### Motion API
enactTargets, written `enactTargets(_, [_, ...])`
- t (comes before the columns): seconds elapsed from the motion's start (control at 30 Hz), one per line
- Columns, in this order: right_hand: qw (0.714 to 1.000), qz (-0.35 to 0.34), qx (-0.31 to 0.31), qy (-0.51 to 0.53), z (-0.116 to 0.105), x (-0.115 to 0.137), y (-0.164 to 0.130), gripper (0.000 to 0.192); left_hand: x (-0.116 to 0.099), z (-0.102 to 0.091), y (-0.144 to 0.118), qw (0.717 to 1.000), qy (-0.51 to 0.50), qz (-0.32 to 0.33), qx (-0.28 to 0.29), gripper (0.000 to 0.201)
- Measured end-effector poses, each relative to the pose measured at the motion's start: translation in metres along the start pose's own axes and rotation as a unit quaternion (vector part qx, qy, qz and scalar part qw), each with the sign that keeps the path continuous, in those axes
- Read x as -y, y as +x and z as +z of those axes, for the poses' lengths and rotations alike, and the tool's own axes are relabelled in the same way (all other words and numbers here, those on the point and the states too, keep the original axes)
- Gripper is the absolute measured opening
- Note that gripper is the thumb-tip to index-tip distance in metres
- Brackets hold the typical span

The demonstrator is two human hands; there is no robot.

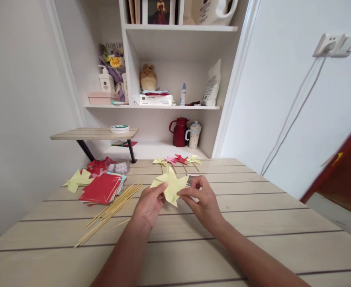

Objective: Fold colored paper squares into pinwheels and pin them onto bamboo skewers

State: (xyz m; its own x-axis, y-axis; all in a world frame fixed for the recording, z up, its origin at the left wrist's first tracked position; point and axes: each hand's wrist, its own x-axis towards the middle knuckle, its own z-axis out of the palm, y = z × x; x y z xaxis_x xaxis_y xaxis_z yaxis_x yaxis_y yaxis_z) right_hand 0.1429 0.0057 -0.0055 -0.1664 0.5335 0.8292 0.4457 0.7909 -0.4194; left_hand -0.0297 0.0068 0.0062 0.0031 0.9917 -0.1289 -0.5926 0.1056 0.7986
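Observation:
A pale yellow paper pinwheel (pixel 173 184) is held up above the middle of the table, its blades folded. My left hand (pixel 151 202) grips it from the left, thumb on the front of the paper. Thumb and fingers of my right hand (pixel 201 199) pinch its lower right blade. A small dark piece (pixel 189 180) shows just behind the right fingers; its kind is unclear. Beyond my hands lie finished pinwheels on sticks, in yellow, pink and red (pixel 181 158). Thin wooden sticks (pixel 112 212) lie left of my left hand.
Left on the slatted table (pixel 253 247) are a stack of coloured paper squares (pixel 100 189), a yellow folded paper (pixel 78 180), red folded papers (pixel 99 165) and a clear plastic box (pixel 119 166). A small raised shelf (pixel 88 134) stands behind. A red jug (pixel 180 132) and a cup (pixel 195 135) stand at the back.

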Motion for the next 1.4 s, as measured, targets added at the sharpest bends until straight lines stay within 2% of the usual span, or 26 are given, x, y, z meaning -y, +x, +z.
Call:
enactTargets(0.2, [0.999,0.024,-0.020,0.028,0.000,-0.001,0.001,0.009,0.003,0.005,-0.004,0.997,0.060,0.038,0.042,0.038])
enactTargets(0.43, [0.995,0.087,-0.019,0.037,-0.001,0.002,0.003,0.010,0.005,0.009,-0.007,0.988,0.121,0.083,0.042,0.039])
enactTargets(0.67, [0.989,0.142,-0.011,0.050,-0.001,0.003,0.005,0.015,0.007,0.010,-0.007,0.988,0.124,0.084,0.035,0.045])
enactTargets(1.4, [0.986,0.159,0.000,0.047,-0.002,0.005,0.008,0.013,0.010,0.012,-0.008,0.986,0.146,0.078,0.010,0.044])
